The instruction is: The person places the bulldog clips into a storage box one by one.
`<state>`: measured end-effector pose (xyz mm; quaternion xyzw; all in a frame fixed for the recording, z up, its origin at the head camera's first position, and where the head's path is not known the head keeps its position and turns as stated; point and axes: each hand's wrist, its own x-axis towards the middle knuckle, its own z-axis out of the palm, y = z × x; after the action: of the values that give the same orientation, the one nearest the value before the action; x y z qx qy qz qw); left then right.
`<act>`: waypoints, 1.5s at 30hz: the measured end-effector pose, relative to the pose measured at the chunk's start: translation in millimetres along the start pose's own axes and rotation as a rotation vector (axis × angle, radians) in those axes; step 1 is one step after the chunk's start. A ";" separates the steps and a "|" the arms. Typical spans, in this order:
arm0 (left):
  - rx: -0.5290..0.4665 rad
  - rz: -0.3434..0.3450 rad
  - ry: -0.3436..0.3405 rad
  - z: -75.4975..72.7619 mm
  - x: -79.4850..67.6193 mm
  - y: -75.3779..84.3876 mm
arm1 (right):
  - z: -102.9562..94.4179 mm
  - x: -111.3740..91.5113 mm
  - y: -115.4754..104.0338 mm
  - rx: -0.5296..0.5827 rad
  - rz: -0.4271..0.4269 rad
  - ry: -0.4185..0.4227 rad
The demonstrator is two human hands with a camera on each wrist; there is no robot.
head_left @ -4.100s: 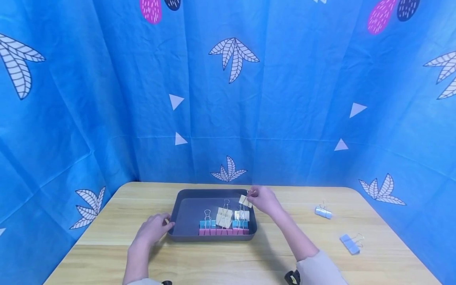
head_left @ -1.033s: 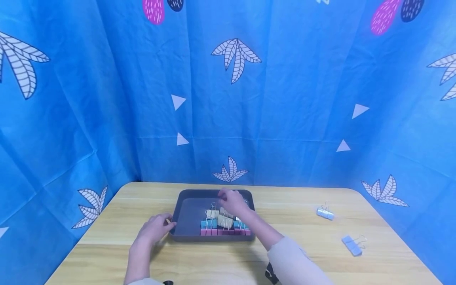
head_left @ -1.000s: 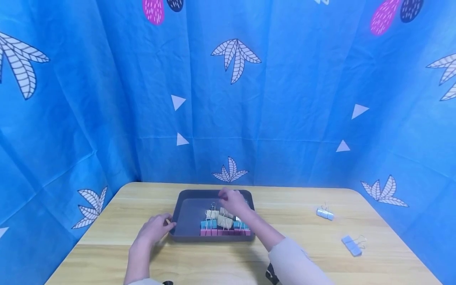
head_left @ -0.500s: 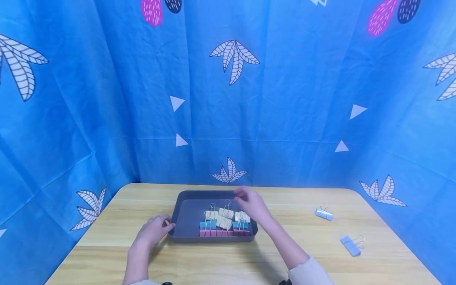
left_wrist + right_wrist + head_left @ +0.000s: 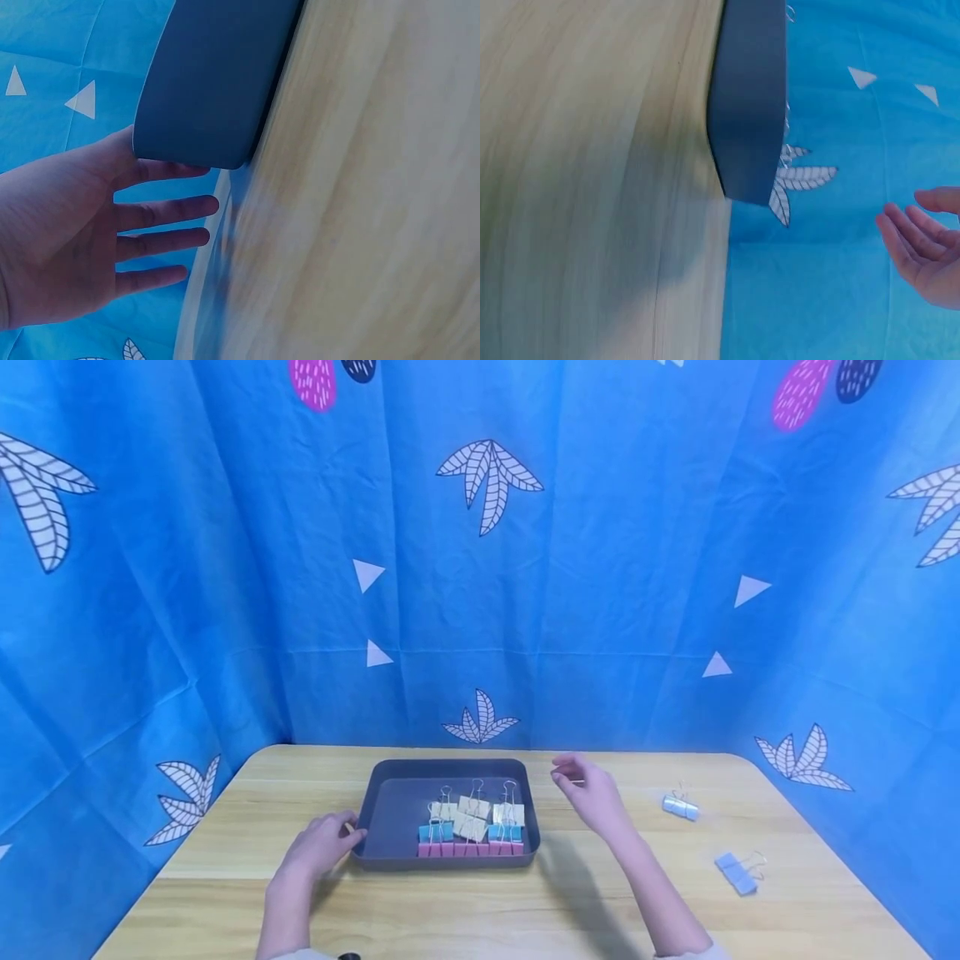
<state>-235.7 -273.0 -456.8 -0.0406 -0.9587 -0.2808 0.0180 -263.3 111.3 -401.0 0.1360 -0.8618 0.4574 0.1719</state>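
A dark grey tray (image 5: 397, 862) holds several binder clips with their wire handles up. Pink clips (image 5: 471, 850) line its front, with teal clips (image 5: 436, 832) just behind at left and right. Cream clips (image 5: 474, 806) fill the middle and the row at the back. My left hand (image 5: 318, 846) touches the tray's left end; in the left wrist view its fingers (image 5: 165, 210) are straight and spread. My right hand (image 5: 596, 797) is in the air right of the tray, holding nothing, its fingers loosely bent.
Two light blue binder clips lie on the wooden table (image 5: 420, 914) at the right: one farther back (image 5: 680, 807), one nearer the front (image 5: 737, 873). A blue patterned curtain (image 5: 600, 568) surrounds the table's back and sides.
My right hand, which held a cream clip above the tray's back right corner, has moved off to the right, holding nothing. Another cream clip stands at the back left of the group. The left hand stays.
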 end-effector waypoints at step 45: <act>-0.012 -0.021 0.006 3.4 -5.9 -6.8 | -165.9 -58.5 63.4 -0.359 0.178 0.056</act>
<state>-230.4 -277.2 -463.7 -0.0300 -0.9574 -0.2868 0.0177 -206.7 288.8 -385.9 0.0137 -0.9330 0.3136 0.1762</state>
